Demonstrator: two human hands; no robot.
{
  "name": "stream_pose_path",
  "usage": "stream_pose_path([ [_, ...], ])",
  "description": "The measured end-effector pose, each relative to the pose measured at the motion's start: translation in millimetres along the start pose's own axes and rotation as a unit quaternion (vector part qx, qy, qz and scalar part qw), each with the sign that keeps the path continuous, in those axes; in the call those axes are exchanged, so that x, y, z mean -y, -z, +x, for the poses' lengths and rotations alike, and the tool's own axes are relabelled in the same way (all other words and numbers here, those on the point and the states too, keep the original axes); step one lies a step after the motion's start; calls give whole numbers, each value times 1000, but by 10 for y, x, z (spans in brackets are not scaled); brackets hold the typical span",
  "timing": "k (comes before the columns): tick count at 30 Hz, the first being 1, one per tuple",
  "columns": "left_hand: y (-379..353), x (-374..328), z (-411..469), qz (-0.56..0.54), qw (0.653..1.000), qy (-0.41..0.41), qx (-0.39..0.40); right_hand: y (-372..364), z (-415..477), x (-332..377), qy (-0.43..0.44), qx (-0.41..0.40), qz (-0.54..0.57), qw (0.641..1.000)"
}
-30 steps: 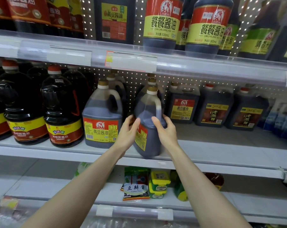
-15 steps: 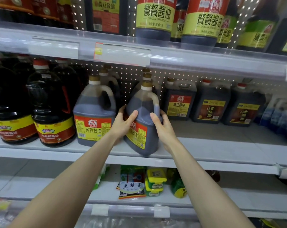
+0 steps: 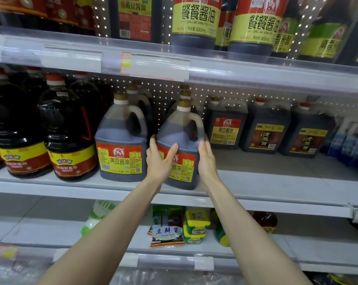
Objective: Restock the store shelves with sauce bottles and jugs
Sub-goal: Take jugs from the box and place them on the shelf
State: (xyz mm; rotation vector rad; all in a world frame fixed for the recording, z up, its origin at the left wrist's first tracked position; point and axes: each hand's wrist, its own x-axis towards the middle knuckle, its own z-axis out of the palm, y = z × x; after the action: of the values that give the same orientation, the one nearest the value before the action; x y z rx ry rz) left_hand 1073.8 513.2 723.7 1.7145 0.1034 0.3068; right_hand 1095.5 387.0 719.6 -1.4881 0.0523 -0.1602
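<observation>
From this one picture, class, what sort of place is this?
Probably a grocery store aisle: white tiered shelves, clear plastic price-label strips on their edges, and rows of dark sauce jugs with red-and-yellow labels.

six gold-capped handled jugs (image 3: pixel 120 138), three square dark jugs (image 3: pixel 266 136), two stacked yellow-lidded tubs (image 3: pixel 196 218)

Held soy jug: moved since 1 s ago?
Yes. The held jug has rotated: its label now faces more frontward, closer to matching the label of the neighbouring jug, which stands fixed on its left.

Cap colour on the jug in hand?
Golden-brown cap, white collar beneath, on the jug. Head view shows it best.
</observation>
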Motion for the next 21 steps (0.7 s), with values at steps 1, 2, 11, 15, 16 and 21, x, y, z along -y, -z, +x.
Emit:
stream_pose_path([
  [1, -15, 13, -33, 10, 1000, -9, -7, 14, 28, 7, -3, -6, -5, 1000],
  [2, -22, 34, -58, 20, 1000, -15, -12, 26, 54, 15, -7, -13, -9, 1000],
  [11, 24, 200, -178, 3, 998, -62, 18, 122, 124, 55, -45, -24, -47, 998],
  [15, 74, 300, -72, -7, 997, -45, 66, 206, 3, -8, -17, 28, -99, 995],
  [16, 69, 333, -47, -21, 996, -43, 77, 212, -14, -32, -15, 39, -103, 994],
  [21, 43, 447, 77, -49, 992, -35, 109, 212, 4, -254, -18, 68, -117, 991],
])
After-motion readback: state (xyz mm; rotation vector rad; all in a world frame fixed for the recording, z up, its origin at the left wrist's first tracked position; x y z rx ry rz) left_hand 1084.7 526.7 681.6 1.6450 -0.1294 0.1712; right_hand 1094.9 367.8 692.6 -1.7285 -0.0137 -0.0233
